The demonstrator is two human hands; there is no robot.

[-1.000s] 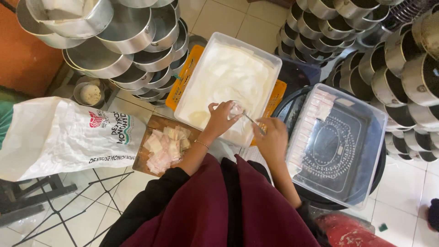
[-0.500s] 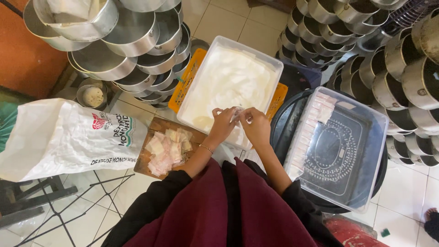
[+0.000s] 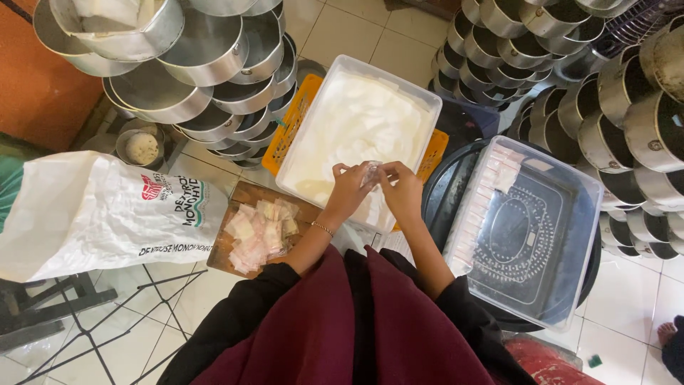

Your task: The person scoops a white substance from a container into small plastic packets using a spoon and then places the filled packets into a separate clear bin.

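My left hand [image 3: 349,189] and my right hand [image 3: 401,189] meet over the near edge of a white tub [image 3: 335,78] filled with white powder. Both pinch a small clear plastic packet [image 3: 371,173] between the fingertips. A pile of small empty packets [image 3: 260,227] lies on a wooden board [image 3: 226,262] to my left. To my right stands a clear plastic bin [image 3: 563,242] with a row of filled packets [image 3: 484,199] along its left wall.
A large white sack [image 3: 92,214] lies at the left. Stacks of round metal pans [image 3: 192,64] stand at upper left, and more pans [image 3: 613,78] at upper right. An orange crate [image 3: 288,132] sits under the tub. Another person's bare foot [image 3: 666,335] shows at the right edge.
My right hand has moved left from beside the tub to join my left hand. Both now hold the small packet together over the tub's near edge.
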